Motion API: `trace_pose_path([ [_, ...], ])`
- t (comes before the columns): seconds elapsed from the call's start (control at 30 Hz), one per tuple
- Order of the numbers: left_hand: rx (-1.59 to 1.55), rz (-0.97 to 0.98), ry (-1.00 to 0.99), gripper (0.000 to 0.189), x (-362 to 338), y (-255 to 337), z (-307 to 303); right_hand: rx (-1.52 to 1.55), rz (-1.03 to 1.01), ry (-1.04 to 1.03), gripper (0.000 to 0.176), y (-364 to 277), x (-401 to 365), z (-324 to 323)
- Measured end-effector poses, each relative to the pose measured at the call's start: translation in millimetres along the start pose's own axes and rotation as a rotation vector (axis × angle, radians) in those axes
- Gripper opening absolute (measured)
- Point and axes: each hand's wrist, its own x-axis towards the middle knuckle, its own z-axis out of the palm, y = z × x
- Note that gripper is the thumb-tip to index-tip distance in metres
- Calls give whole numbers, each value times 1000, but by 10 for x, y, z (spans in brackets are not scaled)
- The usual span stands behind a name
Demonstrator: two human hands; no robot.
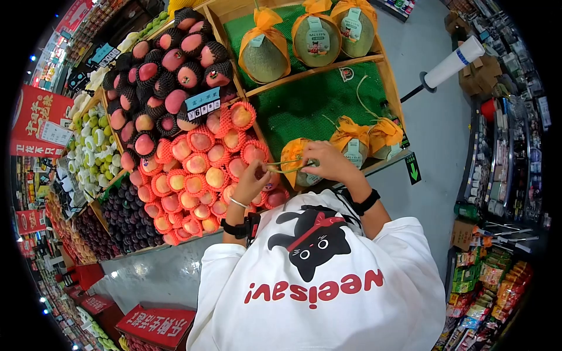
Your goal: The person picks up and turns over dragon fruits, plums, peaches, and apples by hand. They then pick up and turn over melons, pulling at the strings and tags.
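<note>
A thin green stem-like strand (284, 171) stretches between my two hands, just over a melon (295, 153) in orange wrapping. My left hand (253, 180) pinches one end, beside the apples in pink foam nets (202, 175). At the other end, the fingers of my right hand (329, 162) are closed on the strand, and they partly cover the melon. More wrapped melons (355, 147) with pale labels sit to the right of that hand, at the near edge of the green-lined wooden bin (316, 108).
Three larger wrapped melons (263, 55) occupy the bin's far compartment. Apples in black nets (175, 61) and a price tag (202, 104) lie left of a wooden divider. A white roll on a stand (453, 63) rises at the right. Dark plums (126, 213) are at lower left.
</note>
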Motion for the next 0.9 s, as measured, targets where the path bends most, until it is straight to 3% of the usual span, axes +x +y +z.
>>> trace_pose_path([
  [0.17,6,-10,28,20,21,-17,-72,52,10,-19,18,54,32,86],
  [0.37,-2,-16,132,24,32,-138,-30,83,132,126,20,332,-22,333],
  [0.57,151,19,158,22,48,-239,145,149,471,159,24,547,-52,487],
  [0.7,1,-80,43,21,82,-242,226,140,498,199,23,581,-83,514],
  [0.9,9,30,41,25,61,-87,261,287,468,144,21,628,-121,570],
])
